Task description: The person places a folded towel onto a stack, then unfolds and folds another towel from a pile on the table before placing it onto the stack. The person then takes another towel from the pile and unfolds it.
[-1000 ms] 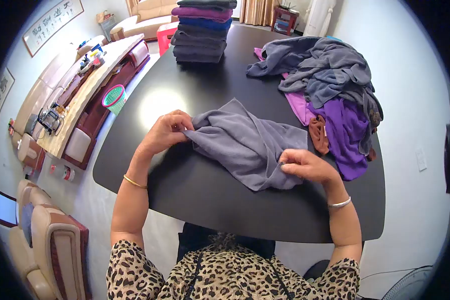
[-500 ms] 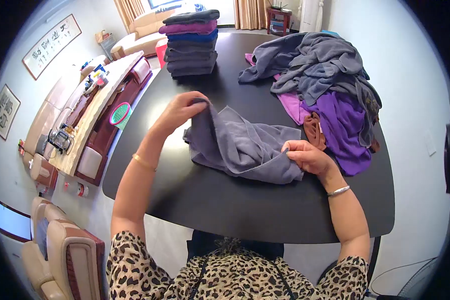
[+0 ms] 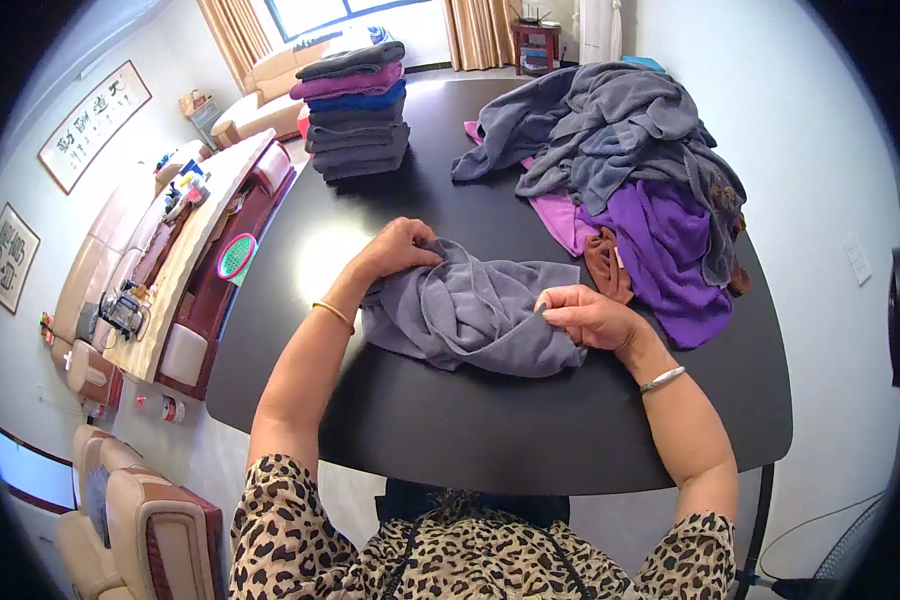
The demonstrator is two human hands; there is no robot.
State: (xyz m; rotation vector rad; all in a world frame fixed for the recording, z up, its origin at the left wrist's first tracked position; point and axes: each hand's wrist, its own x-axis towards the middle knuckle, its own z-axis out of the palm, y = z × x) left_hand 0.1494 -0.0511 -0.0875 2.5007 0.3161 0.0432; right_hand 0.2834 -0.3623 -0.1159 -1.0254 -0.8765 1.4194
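Note:
A crumpled grey cloth (image 3: 470, 315) lies on the dark table (image 3: 450, 430) in front of me. My left hand (image 3: 402, 248) pinches its upper left edge, with the fingertips partly hidden by the fabric. At the cloth's right end, my right hand (image 3: 585, 315) grips the edge between thumb and fingers. Folds run loosely across the cloth between both hands. Just right of my right hand are a brown cloth (image 3: 606, 266) and a purple cloth (image 3: 670, 260), parts of a loose heap.
Loose grey cloths (image 3: 640, 120) top the heap at the right, with a pink cloth (image 3: 558, 222) beneath. A stack of folded cloths (image 3: 355, 115) stands at the table's far left. Beyond the left edge are a green and pink basket (image 3: 237, 257) and a wooden table (image 3: 200, 230).
My left hand first lifted the cloth's left edge upward, then brought it down and rightward onto the cloth. My right hand has kept its hold at the right end. The camera view has shifted.

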